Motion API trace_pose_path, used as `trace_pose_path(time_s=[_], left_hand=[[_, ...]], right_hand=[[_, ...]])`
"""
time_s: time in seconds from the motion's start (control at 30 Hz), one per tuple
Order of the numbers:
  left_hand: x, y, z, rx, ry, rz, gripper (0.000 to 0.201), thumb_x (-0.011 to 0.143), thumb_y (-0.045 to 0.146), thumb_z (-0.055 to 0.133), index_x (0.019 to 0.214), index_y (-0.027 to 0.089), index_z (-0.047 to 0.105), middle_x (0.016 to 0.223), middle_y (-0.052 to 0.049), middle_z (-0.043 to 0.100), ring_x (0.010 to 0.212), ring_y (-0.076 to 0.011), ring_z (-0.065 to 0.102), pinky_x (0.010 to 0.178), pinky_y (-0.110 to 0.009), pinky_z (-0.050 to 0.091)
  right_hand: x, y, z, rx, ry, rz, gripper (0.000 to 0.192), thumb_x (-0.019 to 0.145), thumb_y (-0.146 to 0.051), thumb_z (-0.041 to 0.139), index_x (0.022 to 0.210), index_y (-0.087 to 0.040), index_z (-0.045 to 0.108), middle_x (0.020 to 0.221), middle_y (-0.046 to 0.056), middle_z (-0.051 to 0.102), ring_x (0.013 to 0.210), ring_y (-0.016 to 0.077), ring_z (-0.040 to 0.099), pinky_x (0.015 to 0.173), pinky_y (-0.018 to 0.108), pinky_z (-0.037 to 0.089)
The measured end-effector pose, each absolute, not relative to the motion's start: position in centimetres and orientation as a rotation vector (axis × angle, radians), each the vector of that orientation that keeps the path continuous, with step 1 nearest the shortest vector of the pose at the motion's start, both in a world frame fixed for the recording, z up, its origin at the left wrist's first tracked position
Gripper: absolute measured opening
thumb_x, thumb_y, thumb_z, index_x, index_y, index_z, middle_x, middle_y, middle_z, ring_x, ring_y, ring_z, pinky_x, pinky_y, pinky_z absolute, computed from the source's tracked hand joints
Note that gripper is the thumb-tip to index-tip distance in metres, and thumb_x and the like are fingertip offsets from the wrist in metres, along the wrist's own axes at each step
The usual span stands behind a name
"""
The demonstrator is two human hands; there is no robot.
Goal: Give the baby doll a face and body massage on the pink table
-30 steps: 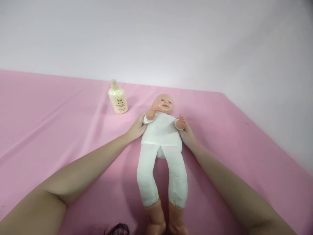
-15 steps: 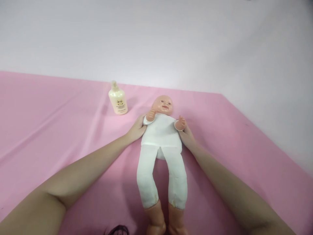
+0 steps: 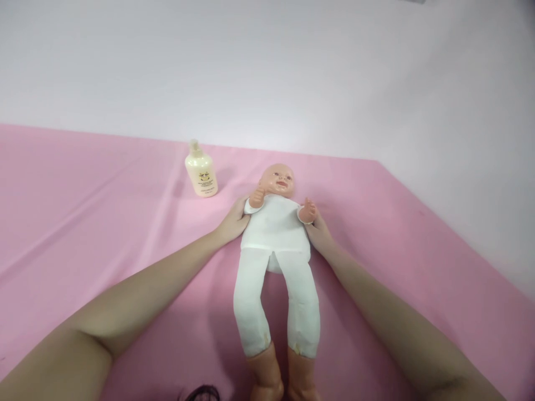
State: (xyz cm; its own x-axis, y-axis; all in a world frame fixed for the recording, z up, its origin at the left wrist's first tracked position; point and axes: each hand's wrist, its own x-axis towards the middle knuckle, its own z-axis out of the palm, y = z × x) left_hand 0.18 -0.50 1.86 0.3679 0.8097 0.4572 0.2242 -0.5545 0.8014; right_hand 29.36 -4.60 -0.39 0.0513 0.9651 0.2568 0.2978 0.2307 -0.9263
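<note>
A baby doll [image 3: 276, 234] in a white suit lies on its back on a pink cloth [image 3: 104, 223], head away from me and bare plastic feet toward me. My left hand [image 3: 234, 221] presses against the doll's side under its raised arm. My right hand [image 3: 320, 233] holds the other side just below the doll's other arm. Both hands clasp the torso, and their fingers are partly hidden behind the doll.
A cream-coloured lotion bottle [image 3: 201, 170] stands upright on the cloth, beyond my left hand and left of the doll's head. A plain white wall [image 3: 267, 72] rises behind. The cloth's right edge runs diagonally at the right.
Hands and doll stay as they were. The view has tipped slightly, so everything sits a little lower in the picture.
</note>
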Motion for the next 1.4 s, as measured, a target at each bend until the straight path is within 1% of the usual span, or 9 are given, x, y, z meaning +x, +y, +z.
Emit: trace_pose_path(time_s=[0.3, 0.43, 0.6, 0.77, 0.97, 1.17, 1.4], left_hand=[[0.16, -0.49, 1.78, 1.954, 0.888, 1.164, 0.044, 0.096, 0.022, 0.056, 0.140, 0.018, 0.055, 0.140, -0.012, 0.063, 0.130, -0.0294, 0.060, 0.118, -0.051, 0.046], [0.19, -0.48, 1.90, 1.959, 0.854, 1.160, 0.043, 0.096, 0.021, 0.055, 0.139, 0.018, 0.056, 0.140, -0.012, 0.064, 0.130, -0.0290, 0.060, 0.118, -0.050, 0.046], [0.09, -0.23, 1.40, 1.959, 0.852, 1.176, 0.044, 0.096, 0.020, 0.056, 0.140, 0.018, 0.055, 0.142, -0.012, 0.062, 0.131, -0.0292, 0.060, 0.118, -0.051, 0.046], [0.06, -0.20, 1.32, 1.958, 0.867, 1.173, 0.045, 0.096, 0.020, 0.056, 0.141, 0.018, 0.054, 0.142, -0.012, 0.062, 0.131, -0.0291, 0.060, 0.118, -0.051, 0.046], [0.15, -0.37, 1.66, 1.964, 0.868, 1.175, 0.045, 0.096, 0.021, 0.056, 0.141, 0.019, 0.054, 0.142, -0.012, 0.062, 0.131, -0.0293, 0.060, 0.118, -0.051, 0.046], [0.18, -0.45, 1.84, 1.966, 0.855, 1.158, 0.044, 0.096, 0.021, 0.055, 0.140, 0.018, 0.055, 0.137, -0.012, 0.065, 0.128, -0.0288, 0.061, 0.117, -0.051, 0.047], [-0.03, -0.12, 1.18, 1.971, 0.893, 1.170, 0.046, 0.095, 0.021, 0.056, 0.141, 0.018, 0.054, 0.142, -0.013, 0.061, 0.131, -0.0297, 0.059, 0.119, -0.052, 0.045]], right_hand=[[29.54, -4.25, -0.81, -1.245, -1.450, 0.814, 0.057, 0.090, -0.044, 0.069, 0.142, -0.024, 0.059, 0.147, 0.010, 0.064, 0.137, 0.0325, 0.059, 0.119, 0.052, 0.046], [29.47, -4.37, -0.64, -1.257, -1.445, 0.809, 0.054, 0.090, -0.042, 0.068, 0.141, -0.027, 0.060, 0.146, 0.008, 0.065, 0.137, 0.0312, 0.060, 0.119, 0.053, 0.047], [29.41, -4.42, -0.65, -1.250, -1.446, 0.783, 0.051, 0.089, -0.038, 0.067, 0.139, -0.025, 0.061, 0.144, 0.008, 0.066, 0.135, 0.0306, 0.061, 0.118, 0.052, 0.047], [29.41, -4.38, -0.68, -1.241, -1.450, 0.796, 0.054, 0.090, -0.039, 0.067, 0.141, -0.024, 0.060, 0.147, 0.010, 0.064, 0.137, 0.0305, 0.059, 0.119, 0.050, 0.046], [29.43, -4.33, -0.78, -1.251, -1.443, 0.787, 0.052, 0.089, -0.038, 0.067, 0.139, -0.025, 0.061, 0.145, 0.009, 0.065, 0.136, 0.0302, 0.060, 0.120, 0.053, 0.045], [29.48, -4.32, -0.78, -1.247, -1.441, 0.800, 0.053, 0.089, -0.039, 0.068, 0.140, -0.026, 0.060, 0.144, 0.009, 0.066, 0.135, 0.0307, 0.061, 0.118, 0.053, 0.047], [29.47, -4.43, -0.58, -1.258, -1.456, 0.802, 0.052, 0.090, -0.040, 0.067, 0.140, -0.026, 0.060, 0.144, 0.008, 0.065, 0.135, 0.0300, 0.060, 0.119, 0.052, 0.046]])
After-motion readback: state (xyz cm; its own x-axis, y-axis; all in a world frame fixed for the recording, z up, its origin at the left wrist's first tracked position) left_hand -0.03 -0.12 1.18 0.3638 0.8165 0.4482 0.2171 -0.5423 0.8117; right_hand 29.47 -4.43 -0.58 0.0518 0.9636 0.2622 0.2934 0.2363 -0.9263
